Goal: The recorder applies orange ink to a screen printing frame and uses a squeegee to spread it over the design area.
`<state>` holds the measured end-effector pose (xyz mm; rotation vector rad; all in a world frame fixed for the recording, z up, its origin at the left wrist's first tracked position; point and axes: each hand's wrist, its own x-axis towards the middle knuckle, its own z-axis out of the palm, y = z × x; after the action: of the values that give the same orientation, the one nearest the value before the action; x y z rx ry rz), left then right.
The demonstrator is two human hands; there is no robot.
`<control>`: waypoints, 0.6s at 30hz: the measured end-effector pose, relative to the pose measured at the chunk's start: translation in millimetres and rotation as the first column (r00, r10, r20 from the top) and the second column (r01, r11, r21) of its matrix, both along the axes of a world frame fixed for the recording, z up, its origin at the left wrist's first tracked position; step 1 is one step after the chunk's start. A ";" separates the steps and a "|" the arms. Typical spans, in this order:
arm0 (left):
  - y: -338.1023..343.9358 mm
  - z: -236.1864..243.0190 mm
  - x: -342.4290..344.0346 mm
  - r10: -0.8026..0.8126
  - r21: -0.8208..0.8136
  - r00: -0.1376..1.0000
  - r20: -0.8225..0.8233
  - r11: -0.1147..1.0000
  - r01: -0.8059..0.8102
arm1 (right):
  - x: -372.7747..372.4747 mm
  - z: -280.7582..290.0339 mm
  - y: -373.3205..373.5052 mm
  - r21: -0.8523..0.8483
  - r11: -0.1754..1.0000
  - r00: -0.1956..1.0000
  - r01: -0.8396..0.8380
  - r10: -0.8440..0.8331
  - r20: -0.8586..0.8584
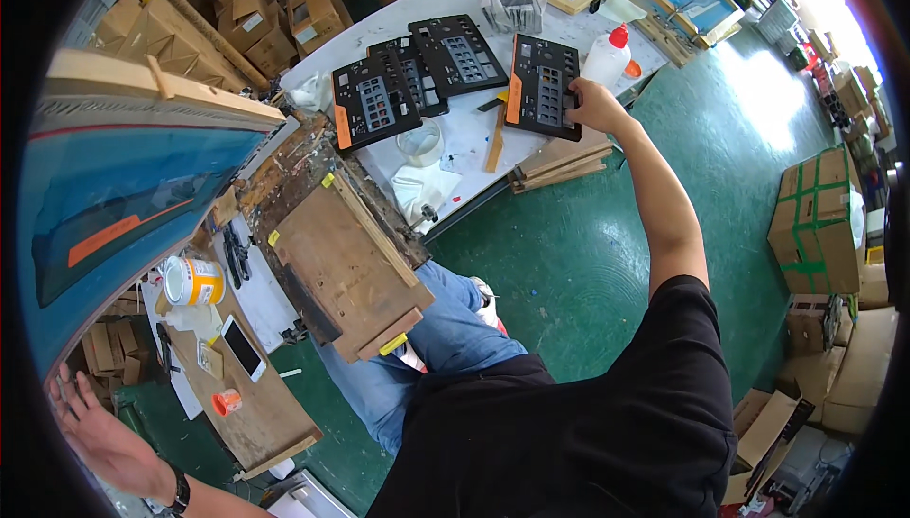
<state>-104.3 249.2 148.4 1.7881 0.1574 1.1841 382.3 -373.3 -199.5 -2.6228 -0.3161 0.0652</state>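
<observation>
1. landmark: white bottle (603, 61), standing on the surface (469, 129).
2. black panel (550, 82): immediately left of the bottle, long axis running away from the person; whether it touches the surface, cannot tell.
3. right hand (597, 109): near side of the bottle, the nearer hand; grip pinching the panel's right edge, so the panel lies left of the grip.
4. left hand (109, 442): well left of the bottle, fingers spread, nothing seen held; framed blue screen (142, 205) nearest it.

Brown cardboard boxes (251, 27) heaped at far left, white-edged black smartphone (244, 349) lying on a brown wooden shelf (261, 423) at near left, small orange cup (227, 402) nearby, green-taped brown carton (813, 224) at right on glossy green floor (569, 243).
</observation>
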 end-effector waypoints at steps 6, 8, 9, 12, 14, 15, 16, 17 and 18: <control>14.9 5.0 -3.7 -0.767 -0.260 0.602 0.222 0.549 0.794 | 10.2 3.3 -17.1 -0.002 1.000 1.000 0.009 -0.009 -0.002; 13.9 -0.9 -6.2 -0.361 -0.148 0.931 0.054 0.919 0.365 | 17.3 4.6 -24.9 0.003 1.000 0.999 0.014 -0.014 -0.041; 12.6 -3.4 -7.2 -0.096 -0.058 0.995 0.000 0.994 0.096 | 21.7 5.2 -29.3 0.005 1.000 0.998 0.015 -0.015 -0.059; 8.6 -2.3 -6.4 -0.082 -0.073 0.997 0.006 0.994 0.082 | 35.2 5.3 -42.6 0.013 1.000 0.997 0.009 -0.008 -0.070; 4.0 2.9 -3.6 -0.557 -0.256 0.817 0.147 0.776 0.576 | 40.8 3.2 -49.5 0.023 1.000 0.998 0.000 0.002 -0.067; 0.6 3.4 -1.7 -0.710 -0.289 0.675 0.200 0.616 0.733 | 42.6 1.9 -51.5 0.022 1.000 0.998 0.002 -0.001 -0.068; -2.8 4.3 0.1 -0.726 -0.314 0.642 0.245 0.567 0.761 | 43.6 0.8 -52.3 0.028 1.000 0.997 -0.007 0.009 -0.070; -6.0 2.3 2.2 -0.532 -0.298 0.829 0.173 0.774 0.559 | 43.9 0.2 -52.3 0.007 1.000 0.998 -0.008 0.008 -0.060; -8.2 0.7 3.6 -0.290 -0.260 0.951 0.109 0.915 0.309 | 42.9 0.1 -51.5 -0.014 1.000 0.999 -0.008 0.007 -0.050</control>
<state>-100.7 241.0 149.1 1.4649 0.0047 0.9497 425.2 -424.8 -199.3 -2.6298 -0.3096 0.1356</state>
